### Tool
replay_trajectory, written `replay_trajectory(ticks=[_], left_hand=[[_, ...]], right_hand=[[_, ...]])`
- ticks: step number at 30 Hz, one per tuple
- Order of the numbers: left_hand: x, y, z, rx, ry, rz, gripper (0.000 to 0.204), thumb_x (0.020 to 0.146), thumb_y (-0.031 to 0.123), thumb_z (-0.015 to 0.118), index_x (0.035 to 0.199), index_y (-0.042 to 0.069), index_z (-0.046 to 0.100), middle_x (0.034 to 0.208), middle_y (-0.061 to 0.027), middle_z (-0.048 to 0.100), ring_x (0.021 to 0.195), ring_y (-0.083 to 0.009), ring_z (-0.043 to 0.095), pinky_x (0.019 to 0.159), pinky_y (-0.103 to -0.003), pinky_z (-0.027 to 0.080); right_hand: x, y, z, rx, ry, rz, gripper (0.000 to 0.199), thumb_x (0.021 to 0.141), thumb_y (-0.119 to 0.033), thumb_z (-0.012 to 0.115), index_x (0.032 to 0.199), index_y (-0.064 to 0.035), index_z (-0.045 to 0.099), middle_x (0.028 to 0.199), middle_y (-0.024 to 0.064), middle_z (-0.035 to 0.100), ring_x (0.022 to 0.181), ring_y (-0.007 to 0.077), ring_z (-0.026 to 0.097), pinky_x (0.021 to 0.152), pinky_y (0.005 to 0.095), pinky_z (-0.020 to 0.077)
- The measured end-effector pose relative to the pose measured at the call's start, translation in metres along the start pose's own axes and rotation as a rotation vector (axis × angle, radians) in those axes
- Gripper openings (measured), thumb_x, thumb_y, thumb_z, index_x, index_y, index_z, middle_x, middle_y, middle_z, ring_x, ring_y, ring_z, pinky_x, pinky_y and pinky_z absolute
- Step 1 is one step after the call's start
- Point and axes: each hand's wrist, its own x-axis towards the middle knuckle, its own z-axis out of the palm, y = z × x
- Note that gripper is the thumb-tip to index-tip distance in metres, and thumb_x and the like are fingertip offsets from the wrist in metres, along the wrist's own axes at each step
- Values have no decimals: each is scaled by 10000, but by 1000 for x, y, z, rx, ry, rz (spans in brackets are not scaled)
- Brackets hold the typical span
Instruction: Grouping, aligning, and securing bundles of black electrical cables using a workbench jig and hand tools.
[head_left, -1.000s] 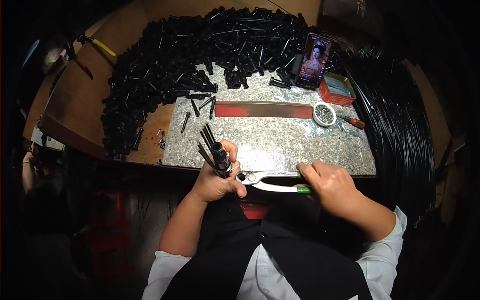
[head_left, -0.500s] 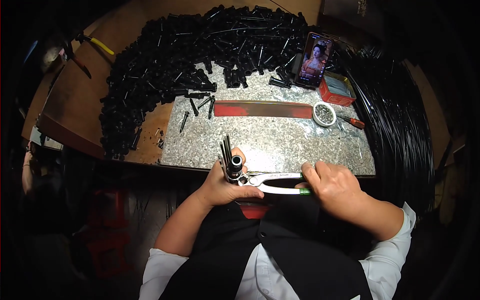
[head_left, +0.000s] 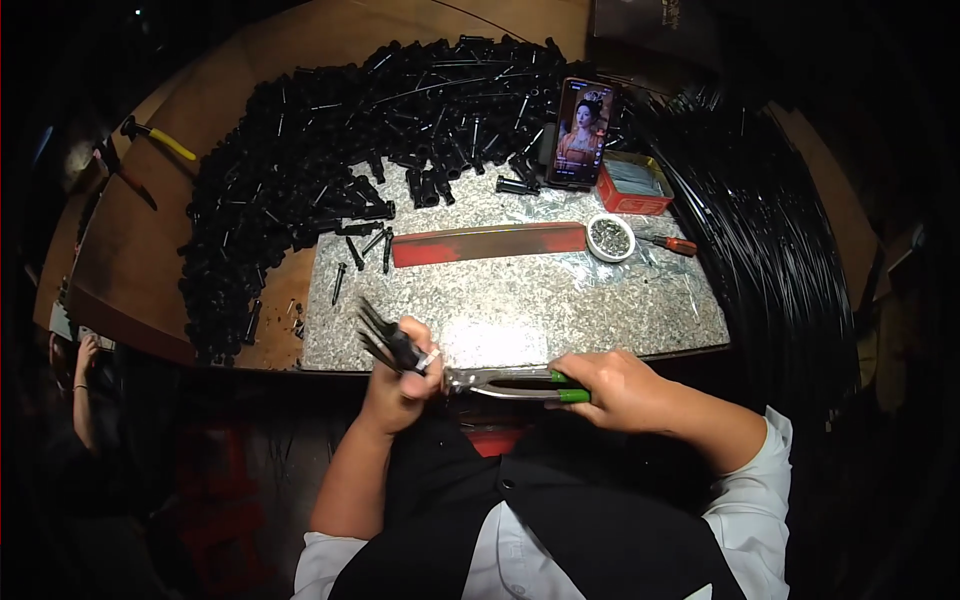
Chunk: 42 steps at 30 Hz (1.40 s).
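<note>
My left hand [head_left: 392, 400] is wrapped round a black tubular part [head_left: 402, 348] with several thin dark rods fanning out of its upper end. The part leans to the left above the near edge of the stone slab. My right hand [head_left: 618, 388] grips the green-sleeved handles of a pair of metal pincers [head_left: 495, 390]. Their jaws are at my left hand's fingers, beside the lower end of the part. Whether they bite on anything is blurred and partly hidden.
A heap of black tubular parts [head_left: 300, 140] lies beyond the slab [head_left: 480, 300]. On or beside the slab are a red strip [head_left: 420, 250], white bowl [head_left: 592, 228], screwdriver [head_left: 680, 245], phone [head_left: 582, 140] and red box [head_left: 635, 203]. Black rods [head_left: 760, 220] fill the right side.
My left hand has turned and tilted the tubular part to the left, away from upright. The pincers and right hand have shifted left with it. The whole view has shifted slightly.
</note>
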Motion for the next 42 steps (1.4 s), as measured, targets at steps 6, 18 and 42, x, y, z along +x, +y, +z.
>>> replay_trajectory(ticks=[6,18,42], left_hand=[[3,3,-5,-33,50,106,622,693,586,691,906,87,387,583,18,398,482,-68,386,455,-223,338],[-10,-10,14,-56,-64,6,469,706,416,764,907,52,546,716,39,500,642,-63,455,560,-214,355],[-7,7,26,144,-54,11,370,742,235,807,935,53,549,894,7,567,834,-97,532,738,-251,442]], right_hand=[[13,-10,11,362,326,60,194,804,-73,702,935,-7,576,732,104,603,656,225,623,601,313,467],[58,-37,21,576,423,-264,167,838,-41,633,997,2,602,788,113,621,666,223,627,598,314,471],[66,-39,33,455,479,-250,187,798,-8,627,958,1,532,756,131,593,642,266,620,578,332,474]])
